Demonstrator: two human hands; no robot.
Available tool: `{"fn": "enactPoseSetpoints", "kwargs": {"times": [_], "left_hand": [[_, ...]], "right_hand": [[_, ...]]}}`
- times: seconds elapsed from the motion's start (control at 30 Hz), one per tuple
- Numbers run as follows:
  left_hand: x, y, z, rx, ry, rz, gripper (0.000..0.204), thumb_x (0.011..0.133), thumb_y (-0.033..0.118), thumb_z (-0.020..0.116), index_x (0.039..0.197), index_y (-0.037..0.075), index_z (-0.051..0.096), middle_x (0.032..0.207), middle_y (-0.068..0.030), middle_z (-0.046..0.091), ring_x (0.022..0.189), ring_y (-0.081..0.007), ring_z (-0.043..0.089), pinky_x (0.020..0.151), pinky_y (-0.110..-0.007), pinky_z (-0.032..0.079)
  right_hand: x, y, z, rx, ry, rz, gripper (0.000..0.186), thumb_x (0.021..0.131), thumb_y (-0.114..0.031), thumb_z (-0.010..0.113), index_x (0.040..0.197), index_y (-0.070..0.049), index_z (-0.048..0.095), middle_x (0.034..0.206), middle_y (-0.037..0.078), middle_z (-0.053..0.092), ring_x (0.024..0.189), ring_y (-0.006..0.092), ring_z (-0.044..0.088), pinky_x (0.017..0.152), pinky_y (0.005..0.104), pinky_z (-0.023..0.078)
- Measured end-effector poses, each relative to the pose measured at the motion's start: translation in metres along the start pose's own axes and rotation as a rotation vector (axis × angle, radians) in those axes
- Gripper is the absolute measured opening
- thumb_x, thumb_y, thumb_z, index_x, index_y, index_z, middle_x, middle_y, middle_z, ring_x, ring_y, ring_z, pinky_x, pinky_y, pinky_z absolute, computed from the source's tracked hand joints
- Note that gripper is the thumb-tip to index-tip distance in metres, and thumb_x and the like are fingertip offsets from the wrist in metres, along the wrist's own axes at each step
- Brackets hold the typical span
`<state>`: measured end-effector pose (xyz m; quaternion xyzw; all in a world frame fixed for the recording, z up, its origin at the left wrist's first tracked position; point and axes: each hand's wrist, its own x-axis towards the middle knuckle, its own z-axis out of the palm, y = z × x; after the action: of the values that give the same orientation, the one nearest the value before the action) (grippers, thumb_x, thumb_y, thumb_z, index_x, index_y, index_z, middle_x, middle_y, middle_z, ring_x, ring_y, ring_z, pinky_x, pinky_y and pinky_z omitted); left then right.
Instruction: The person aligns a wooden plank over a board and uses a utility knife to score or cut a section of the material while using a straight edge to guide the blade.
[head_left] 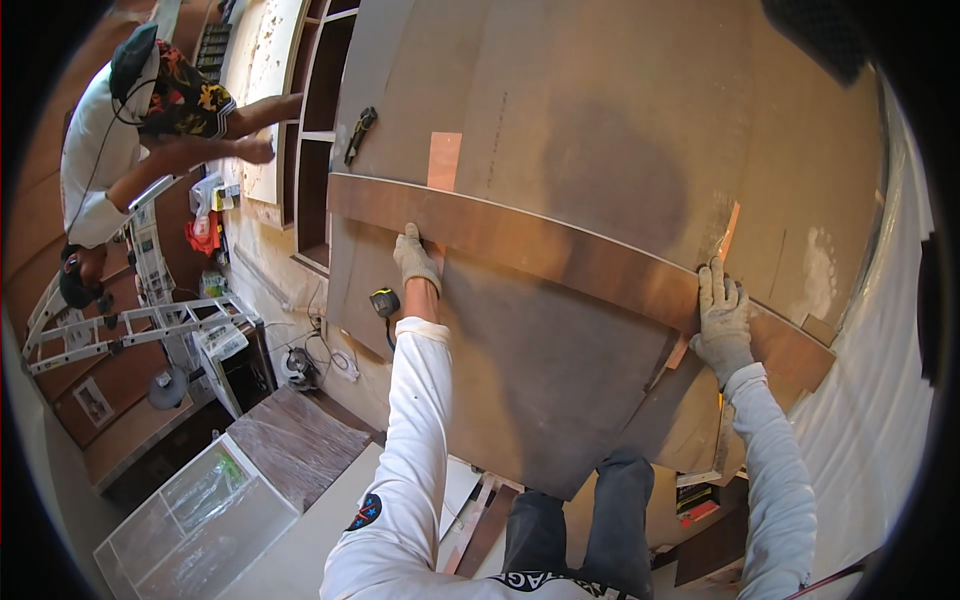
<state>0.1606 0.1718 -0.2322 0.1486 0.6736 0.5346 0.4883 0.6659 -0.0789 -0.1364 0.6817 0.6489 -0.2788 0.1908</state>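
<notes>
A long, narrow brown wooden board (520, 235) lies across a large brown panel surface (600, 90) in front of me. My left hand (415, 257), in a pale work glove, is closed at the board's near edge, thumb on top; its other fingers are partly hidden. Near the board's right end, my gloved right hand (722, 325) lies across it with fingers stretched toward the far edge. Orange strips show beside that hand, one beyond the board (729, 230). A yellow-and-black tape measure (384, 302) sits just left of my left forearm. Beyond the board is a utility knife (360, 134).
A co-worker (110, 150) in a white shirt bends over a pale panel (265, 100) at the far left. Below them stands an aluminium ladder (130, 335). Open wooden shelving (318, 130) borders my panel's left side. Plastic sheeting (880, 330) hangs at the right.
</notes>
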Motion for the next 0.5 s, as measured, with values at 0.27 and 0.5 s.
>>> {"fn": "enactPoseSetpoints", "kwargs": {"times": [0.27,0.5], "left_hand": [[-0.016,0.000,0.024,0.312,0.105,-0.007,0.025,0.106,0.024,0.059,0.115,0.002,0.064,0.116,-0.0108,0.070,0.098,-0.0231,0.067,0.089,-0.041,0.056],[-0.026,0.010,0.016,1.113,0.472,0.396,0.059,0.108,0.051,0.038,0.140,0.005,0.058,0.136,-0.0210,0.066,0.119,-0.0388,0.065,0.099,-0.048,0.049]], "right_hand": [[-0.004,0.006,0.007,-0.017,0.031,0.016,0.125,0.065,-0.034,0.088,0.163,0.001,0.019,0.168,0.023,0.024,0.142,0.0395,0.040,0.122,0.0530,0.027],[0.010,-0.017,-0.012,-0.021,-0.002,-0.010,0.112,0.076,-0.037,0.081,0.163,-0.002,0.020,0.169,0.021,0.023,0.145,0.0360,0.037,0.122,0.0530,0.024]]}}
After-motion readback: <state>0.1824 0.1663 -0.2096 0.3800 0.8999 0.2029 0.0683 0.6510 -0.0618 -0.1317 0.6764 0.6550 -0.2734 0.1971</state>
